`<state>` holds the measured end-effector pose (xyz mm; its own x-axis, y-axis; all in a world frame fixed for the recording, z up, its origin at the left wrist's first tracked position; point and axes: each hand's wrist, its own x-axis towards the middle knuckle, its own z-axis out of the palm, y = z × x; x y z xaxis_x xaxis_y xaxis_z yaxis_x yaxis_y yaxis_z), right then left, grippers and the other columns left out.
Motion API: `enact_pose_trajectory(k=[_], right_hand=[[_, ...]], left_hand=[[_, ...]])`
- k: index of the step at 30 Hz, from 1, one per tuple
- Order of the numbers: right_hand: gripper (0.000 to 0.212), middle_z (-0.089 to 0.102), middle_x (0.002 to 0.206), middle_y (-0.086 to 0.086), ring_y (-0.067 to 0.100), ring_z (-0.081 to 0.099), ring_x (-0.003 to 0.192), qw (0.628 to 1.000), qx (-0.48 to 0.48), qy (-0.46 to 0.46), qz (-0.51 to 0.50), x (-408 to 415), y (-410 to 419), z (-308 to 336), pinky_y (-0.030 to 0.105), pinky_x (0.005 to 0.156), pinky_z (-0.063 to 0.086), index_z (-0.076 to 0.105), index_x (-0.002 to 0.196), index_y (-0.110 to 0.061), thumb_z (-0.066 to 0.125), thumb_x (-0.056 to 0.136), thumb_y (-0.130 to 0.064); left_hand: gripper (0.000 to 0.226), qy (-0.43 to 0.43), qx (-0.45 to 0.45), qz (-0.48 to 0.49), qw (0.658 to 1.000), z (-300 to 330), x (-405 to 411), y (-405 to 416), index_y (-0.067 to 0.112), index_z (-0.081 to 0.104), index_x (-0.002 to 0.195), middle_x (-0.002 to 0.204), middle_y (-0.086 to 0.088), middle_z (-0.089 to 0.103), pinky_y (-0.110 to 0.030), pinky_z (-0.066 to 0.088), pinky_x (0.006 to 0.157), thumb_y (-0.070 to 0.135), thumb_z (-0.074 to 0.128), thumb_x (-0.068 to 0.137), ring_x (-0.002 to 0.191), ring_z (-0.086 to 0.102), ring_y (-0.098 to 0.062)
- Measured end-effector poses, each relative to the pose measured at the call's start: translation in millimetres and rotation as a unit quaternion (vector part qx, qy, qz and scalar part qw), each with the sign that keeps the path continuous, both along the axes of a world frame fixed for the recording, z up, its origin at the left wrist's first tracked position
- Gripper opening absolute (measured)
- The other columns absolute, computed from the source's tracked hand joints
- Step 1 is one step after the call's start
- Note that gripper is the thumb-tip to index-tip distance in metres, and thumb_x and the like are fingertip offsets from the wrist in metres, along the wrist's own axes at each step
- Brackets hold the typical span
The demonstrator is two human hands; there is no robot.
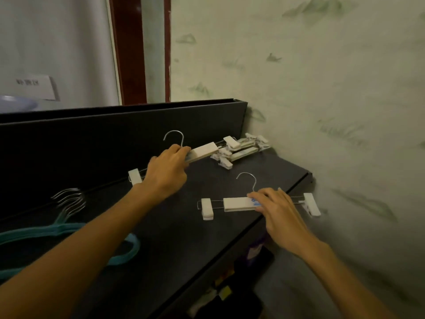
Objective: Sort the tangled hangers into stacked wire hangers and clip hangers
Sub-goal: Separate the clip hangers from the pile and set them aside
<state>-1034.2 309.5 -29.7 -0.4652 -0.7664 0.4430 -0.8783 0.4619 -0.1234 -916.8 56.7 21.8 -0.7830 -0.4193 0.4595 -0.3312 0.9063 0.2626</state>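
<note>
- Currently you are in the clip-hanger half of the sort: both hands are on white clip hangers on the dark bench [174, 238].
- Left hand [166, 172]: grip closed round the bar of a clip hanger [202, 151], just under its metal hook. That hanger is tilted, its right end pointing at the clip-hanger pile [241, 149] by the wall [322, 88]; its left clip shows below your wrist.
- Right hand [277, 209]: fingers curled over the right part of the bar of a second clip hanger [236, 204], which lies flat near the bench's front edge. I cannot tell whether this is a true pinch or only a press from above.
- Clip-hanger pile: several white hangers stacked in the far right corner, well apart from the second hanger.
- Wire hangers [69, 199]: hooks fanned together at the left, teal bodies overlapping in a stack; neither hand touches them.
- Judgement: the wire stack looks finished, and these two clip hangers appear to be the last loose ones, so the task is near its end.
- Next move, as I judge it: lay the left-hand hanger on the pile with bar and hook aligned to those beneath, then bring the second one over.
- Risk: the end clips may snag the pile's wire rails; lower it flat rather than sliding it in.
</note>
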Motion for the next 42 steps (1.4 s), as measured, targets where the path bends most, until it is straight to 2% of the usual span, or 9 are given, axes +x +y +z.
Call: enact_pose_trajectory(k=[3,9,17,22,28,32,35,39,42], right_hand=[[0.049,0.055,0.115,-0.001,0.019,0.053,0.105,1.0,0.0,0.009,0.003,-62.6,-11.2,10.9,0.045,0.108,0.032,0.055,0.126,-0.022,0.061,0.083,0.0],[0.045,0.055,0.121,0.004,0.021,0.049,0.11,0.999,-0.012,-0.009,0.048,-165.5,-49.9,22.9,0.038,0.093,0.045,0.053,0.129,-0.018,0.059,0.086,-0.003],[0.051,0.052,0.127,0.004,0.021,0.046,0.117,0.986,0.053,-0.001,0.157,-289.5,-142.7,38.9,0.038,0.099,0.04,0.045,0.136,-0.022,0.056,0.088,-0.005],[0.056,0.049,0.135,0.003,0.021,0.044,0.121,0.965,0.134,0.071,0.213,-316.2,-189.5,41.4,0.036,0.105,0.032,0.04,0.139,-0.027,0.056,0.088,-0.008],[0.058,0.047,0.138,0.004,0.022,0.041,0.126,0.951,0.159,0.081,0.252,-324.1,-203.9,35.3,0.043,0.115,0.017,0.034,0.141,-0.03,0.05,0.09,-0.007],[0.052,0.045,0.14,0.004,0.021,0.038,0.13,0.955,0.128,0.06,0.262,-334.1,-194.9,41.2,0.042,0.115,0.013,0.03,0.143,-0.029,0.049,0.095,-0.026],[0.049,0.048,0.138,0.003,0.02,0.04,0.129,0.961,0.091,0.052,0.255,-347.5,-176.7,51.8,0.039,0.113,0.019,0.036,0.141,-0.026,0.047,0.095,-0.038],[0.041,0.058,0.122,0.004,0.021,0.052,0.11,0.972,0.024,0.065,0.223,-373.5,-146.3,69.9,0.034,0.097,0.037,0.051,0.129,-0.019,0.05,0.093,-0.038],[0.037,0.061,0.118,0.005,0.022,0.054,0.106,0.981,-0.007,0.037,0.189,-397.4,-124.6,78.0,0.036,0.092,0.04,0.054,0.126,-0.018,0.051,0.093,-0.035]], left_hand=[[0.053,0.011,0.004,0.006,1.0,14.1,-50.5,-12.5,0.016,0.036,0.139,0.131,-0.007,0.045,-0.043,0.048,0.085,0.015,0.055,0.09,0.107,0.052,-0.025],[0.049,0.04,-0.011,0.021,0.999,21.4,-122.3,-28.5,0.016,0.041,0.136,0.128,-0.006,0.051,-0.028,0.043,0.07,0.016,0.057,0.09,0.102,0.054,-0.022],[0.046,0.067,-0.017,0.106,0.992,33.2,-167.2,-34.0,0.019,0.044,0.134,0.127,-0.003,0.053,-0.029,0.047,0.075,0.019,0.058,0.09,0.104,0.056,-0.021],[0.048,0.066,-0.014,0.146,0.987,31.9,-180.7,-21.5,0.019,0.043,0.136,0.131,-0.003,0.052,-0.035,0.052,0.084,0.02,0.057,0.09,0.11,0.055,-0.02],[0.048,0.052,-0.011,0.172,0.984,27.1,-191.6,-8.8,0.017,0.043,0.137,0.133,-0.004,0.051,-0.032,0.049,0.086,0.02,0.056,0.091,0.112,0.054,-0.021],[0.047,0.048,-0.012,0.172,0.984,25.3,-204.5,-1.1,0.018,0.043,0.137,0.132,-0.004,0.051,-0.031,0.048,0.086,0.021,0.055,0.092,0.112,0.054,-0.02],[0.047,0.041,-0.007,0.17,0.985,25.3,-219.3,6.7,0.019,0.042,0.137,0.132,-0.003,0.051,-0.031,0.048,0.086,0.021,0.055,0.092,0.111,0.054,-0.02],[0.046,0.027,0.012,0.167,0.986,22.6,-244.0,17.1,0.022,0.042,0.136,0.131,-0.001,0.051,-0.031,0.049,0.086,0.022,0.054,0.092,0.109,0.054,-0.018],[0.044,-0.001,0.046,0.16,0.986,14.8,-268.5,22.2,0.024,0.043,0.134,0.127,0.001,0.052,-0.028,0.049,0.082,0.023,0.054,0.092,0.103,0.055,-0.014]])
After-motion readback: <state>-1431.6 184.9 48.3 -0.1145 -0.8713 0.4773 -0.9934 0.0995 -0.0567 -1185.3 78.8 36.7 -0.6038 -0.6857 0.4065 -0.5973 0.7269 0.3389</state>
